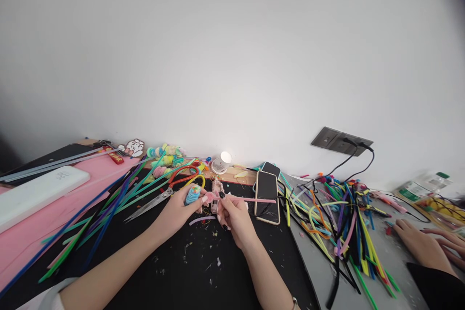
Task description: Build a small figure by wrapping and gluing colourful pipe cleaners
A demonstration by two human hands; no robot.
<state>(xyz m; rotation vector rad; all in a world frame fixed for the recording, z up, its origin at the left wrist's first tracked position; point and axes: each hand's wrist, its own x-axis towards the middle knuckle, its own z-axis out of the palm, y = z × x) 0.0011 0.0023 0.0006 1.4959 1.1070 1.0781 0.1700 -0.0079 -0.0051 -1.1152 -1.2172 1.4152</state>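
Observation:
My left hand (181,208) is closed around a small blue, fuzzy wound figure (193,193) with coloured spots. My right hand (232,213) pinches a pink pipe cleaner (254,199), whose free end runs right over a phone. The pink end curls between both hands, right against the blue figure. A short lilac pipe cleaner piece (201,221) lies on the black mat (181,261) just below my hands.
Orange-handled scissors (163,191) and long pipe cleaners (109,208) lie to the left. Two phones (267,193) rest right of my hands. A tangled pile of coloured pipe cleaners (345,218) covers the right side. Another person's hand (421,247) rests at far right. A white flat device (34,193) sits on pink paper.

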